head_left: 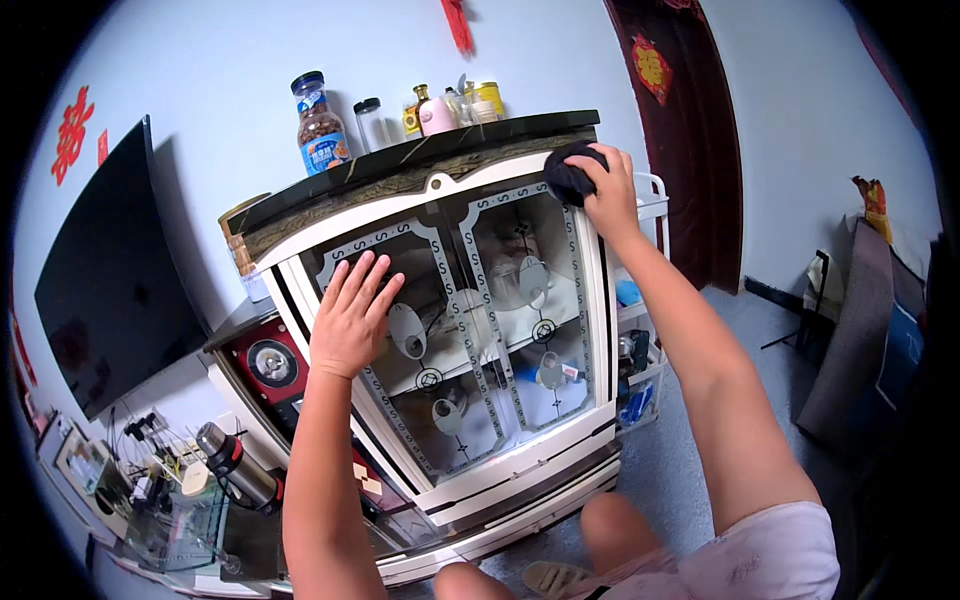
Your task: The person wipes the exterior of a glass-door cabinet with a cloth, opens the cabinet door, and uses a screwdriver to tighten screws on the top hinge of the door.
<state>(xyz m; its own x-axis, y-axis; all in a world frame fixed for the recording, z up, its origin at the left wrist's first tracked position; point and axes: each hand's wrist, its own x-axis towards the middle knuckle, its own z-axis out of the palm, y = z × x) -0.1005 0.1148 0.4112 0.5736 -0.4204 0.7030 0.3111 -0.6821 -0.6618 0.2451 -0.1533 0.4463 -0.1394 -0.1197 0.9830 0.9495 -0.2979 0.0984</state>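
Note:
In front of me stands a white cabinet (437, 510) with two patterned glass doors and a dark marbled top (420, 152). My left hand (352, 312) lies flat with fingers spread on the upper part of the left glass door (440, 300). At the upper right corner of the right glass door (500, 235), my right hand (608, 190) grips a bunched black cloth (570, 175) and presses it to the white frame. Through the glass, items on the shelves show only faintly.
On the cabinet top stand a blue-labelled jar (320, 135), a lidded glass jar (372, 125) and several small bottles. To the left are a television (120, 270), a red-fronted speaker (270, 362) and a steel thermos (238, 465). A white rack (650, 200) stands close on the right.

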